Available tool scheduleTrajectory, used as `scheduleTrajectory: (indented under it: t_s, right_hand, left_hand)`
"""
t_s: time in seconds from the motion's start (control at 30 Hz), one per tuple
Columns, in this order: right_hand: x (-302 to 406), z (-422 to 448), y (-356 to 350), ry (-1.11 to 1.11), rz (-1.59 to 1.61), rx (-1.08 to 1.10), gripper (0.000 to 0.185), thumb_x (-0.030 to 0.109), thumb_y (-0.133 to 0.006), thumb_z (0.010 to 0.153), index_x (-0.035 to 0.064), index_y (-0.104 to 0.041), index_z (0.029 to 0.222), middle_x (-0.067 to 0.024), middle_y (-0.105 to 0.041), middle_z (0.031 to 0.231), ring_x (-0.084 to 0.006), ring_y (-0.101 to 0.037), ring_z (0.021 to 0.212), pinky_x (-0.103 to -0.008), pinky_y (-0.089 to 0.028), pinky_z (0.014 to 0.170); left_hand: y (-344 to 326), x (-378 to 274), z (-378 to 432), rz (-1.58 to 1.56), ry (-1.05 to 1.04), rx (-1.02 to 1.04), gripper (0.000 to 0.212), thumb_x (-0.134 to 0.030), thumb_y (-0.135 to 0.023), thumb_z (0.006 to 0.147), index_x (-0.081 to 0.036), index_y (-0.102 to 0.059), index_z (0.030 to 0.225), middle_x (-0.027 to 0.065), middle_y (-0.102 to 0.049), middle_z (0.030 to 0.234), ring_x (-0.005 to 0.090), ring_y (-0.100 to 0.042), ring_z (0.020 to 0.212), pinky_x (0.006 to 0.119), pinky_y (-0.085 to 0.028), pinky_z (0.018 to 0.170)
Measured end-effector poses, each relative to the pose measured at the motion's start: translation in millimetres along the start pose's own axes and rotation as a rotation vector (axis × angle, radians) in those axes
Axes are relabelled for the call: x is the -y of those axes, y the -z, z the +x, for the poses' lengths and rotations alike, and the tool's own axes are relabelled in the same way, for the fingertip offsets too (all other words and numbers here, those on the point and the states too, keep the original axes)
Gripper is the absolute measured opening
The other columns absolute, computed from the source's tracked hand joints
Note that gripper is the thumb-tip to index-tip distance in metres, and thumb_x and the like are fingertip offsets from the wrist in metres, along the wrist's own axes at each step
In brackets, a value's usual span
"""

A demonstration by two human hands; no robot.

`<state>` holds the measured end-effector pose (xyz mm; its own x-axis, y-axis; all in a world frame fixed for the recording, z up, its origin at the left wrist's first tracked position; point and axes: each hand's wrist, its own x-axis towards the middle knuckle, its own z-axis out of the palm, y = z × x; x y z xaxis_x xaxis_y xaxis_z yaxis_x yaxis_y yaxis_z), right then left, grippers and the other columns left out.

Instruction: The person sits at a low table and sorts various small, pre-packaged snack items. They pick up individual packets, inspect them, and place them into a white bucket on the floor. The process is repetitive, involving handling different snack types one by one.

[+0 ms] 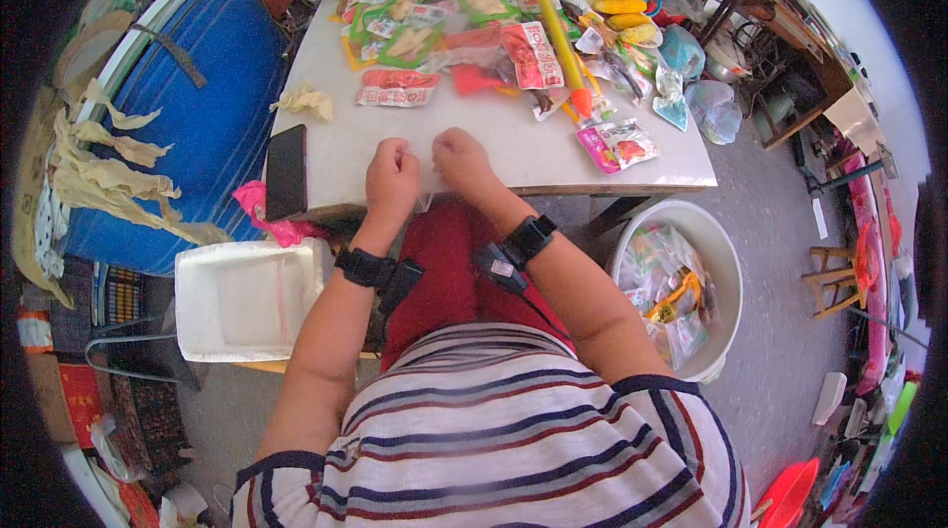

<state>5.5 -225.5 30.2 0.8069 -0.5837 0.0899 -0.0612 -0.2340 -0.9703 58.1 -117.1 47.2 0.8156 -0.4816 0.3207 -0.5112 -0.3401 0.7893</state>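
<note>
My left hand [392,172] rests at the near edge of the white table [348,135], its fingers curled into a loose fist. Close beside it, my right hand [464,157] is curled the same way, with a small gap between the two. Nothing shows in either hand. Ahead of them lies a red-and-white food packet [398,88], apart from a large heap of sealed food packets [444,17]. A black smartphone [286,172] lies left of my left hand. To the right is a pink-and-white packet [617,146].
A yellow stick with an orange tip [552,24] lies across the heap, near yellow corn cobs [619,6]. A white foam box [252,302] stands low on the left, beside a blue barrel [185,113]. At right, a white bucket [729,283] holds packets.
</note>
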Motion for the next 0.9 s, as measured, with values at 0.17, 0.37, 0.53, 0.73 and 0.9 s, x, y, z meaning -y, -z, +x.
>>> scheduleTrajectory:
  t_s: [0.17, 0.37, 0.53, 0.73, 0.9]
  right_hand:
    - [-9.7, 9.5, -0.8, 0.103, -0.072, -0.05, 0.017, 0.017, -0.049, 0.071, -0.0003, -0.05, 0.075, -0.0169, -0.053, 0.067, -0.0251, -0.054, 0.061, -0.0326, -0.042, 0.056]
    - [13.3, 25.0, 16.8, -0.15, 0.231, 0.268, 0.024, 0.021, -0.051, 0.071, -0.0017, -0.051, 0.079, -0.0127, -0.054, 0.067, -0.0178, -0.055, 0.065, -0.0287, -0.043, 0.055]
    - [-7.8, 79.1, 11.3, -0.09, 0.055, 0.088, 0.029, 0.017, -0.05, 0.069, -0.0034, -0.047, 0.089, -0.0189, -0.055, 0.078, -0.0271, -0.055, 0.069, -0.0335, -0.044, 0.058]
    - [-47.4, 145.2, -16.9, 0.163, -0.356, 0.023, 0.03, 0.012, -0.049, 0.066, -0.0089, -0.043, 0.086, -0.0275, -0.051, 0.083, -0.0388, -0.051, 0.079, -0.04, -0.042, 0.068]
    - [-68.9, 173.7, -36.0, 0.347, -0.713, 0.004, 0.029, 0.011, -0.052, 0.063, -0.0077, -0.045, 0.083, -0.0259, -0.052, 0.079, -0.0367, -0.052, 0.079, -0.0393, -0.042, 0.066]
  left_hand:
    - [-4.3, -7.9, -10.3, 0.181, -0.039, 0.211, 0.041, -0.01, -0.05, 0.069, -0.003, -0.04, 0.108, 0.0115, -0.052, 0.069, 0.0216, -0.052, 0.063, 0.032, -0.041, 0.059]
    - [-3.7, 9.6, -4.7, 0.066, 0.027, 0.052, 0.044, -0.009, -0.047, 0.068, -0.001, -0.036, 0.11, 0.0131, -0.052, 0.071, 0.0258, -0.052, 0.066, 0.035, -0.041, 0.061]
    - [-3.8, 13.4, -6.7, 0.01, 0.017, -0.035, 0.043, -0.009, -0.046, 0.07, -0.001, -0.035, 0.11, 0.0099, -0.051, 0.067, 0.0223, -0.051, 0.063, 0.033, -0.041, 0.059]
    - [2.4, -4.7, -8.2, 0.009, 0.056, 0.024, 0.04, -0.009, -0.046, 0.07, 0.0, -0.037, 0.108, 0.0109, -0.05, 0.066, 0.0237, -0.051, 0.062, 0.034, -0.04, 0.058]
    - [-4.3, 12.8, -5.5, 0.092, -0.062, 0.006, 0.039, -0.009, -0.046, 0.069, 0.0, -0.038, 0.106, 0.0126, -0.05, 0.066, 0.0272, -0.05, 0.062, 0.036, -0.04, 0.057]
